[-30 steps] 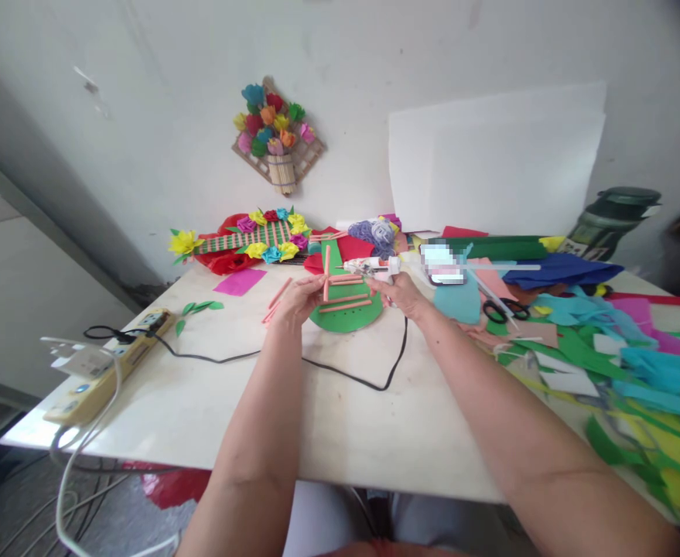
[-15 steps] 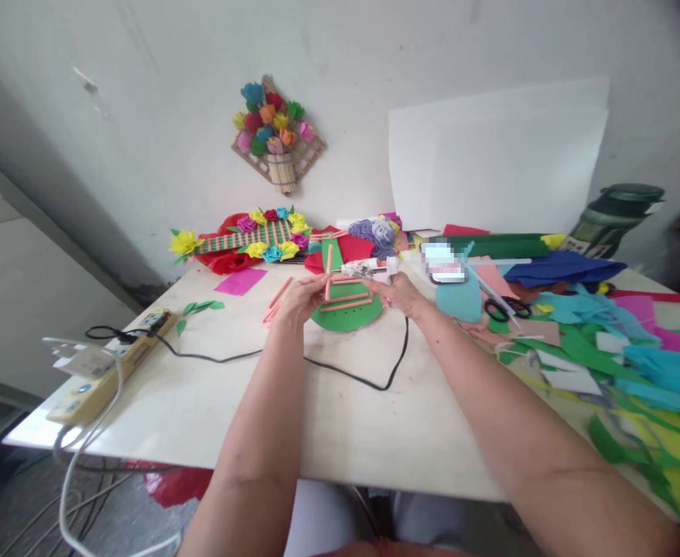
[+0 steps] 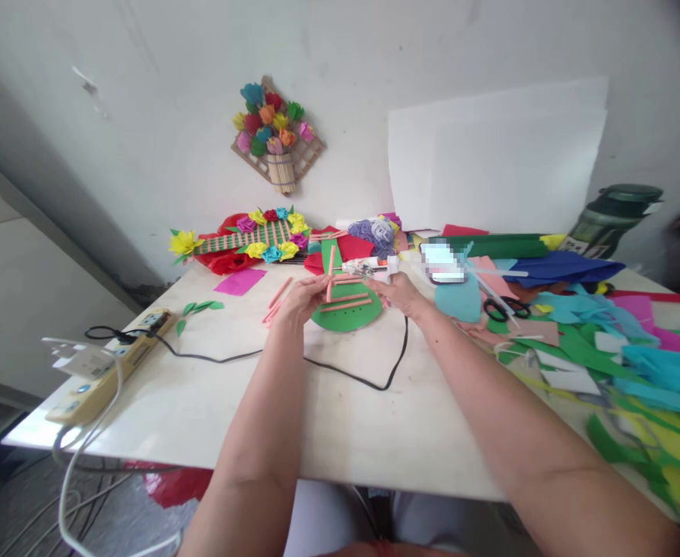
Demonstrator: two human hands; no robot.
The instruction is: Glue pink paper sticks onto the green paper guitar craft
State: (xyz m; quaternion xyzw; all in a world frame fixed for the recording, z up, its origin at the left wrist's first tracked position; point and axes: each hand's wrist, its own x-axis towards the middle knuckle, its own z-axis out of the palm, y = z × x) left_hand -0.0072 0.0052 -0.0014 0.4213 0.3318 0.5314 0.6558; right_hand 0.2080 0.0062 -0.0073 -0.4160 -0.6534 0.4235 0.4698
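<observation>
My left hand pinches a thin pink paper stick, which stands nearly upright. My right hand is closed around a white glue gun, its nozzle pointing left at the stick. Whether the nozzle touches the stick is too small to tell. Beneath both hands lies a green guitar-shaped cutout, with several pink sticks lying across it. More loose pink sticks rest on the table beside my left hand.
A black cord runs across the table to a power strip. Paper scraps, scissors and a phone lie right. Behind are a flower-decorated guitar shape, yarn and a dark bottle. Green paper leaves lie left.
The pink stick in my left hand has shifted very slightly right and tilts a little differently. Both hands keep their holds and stay almost in place.
</observation>
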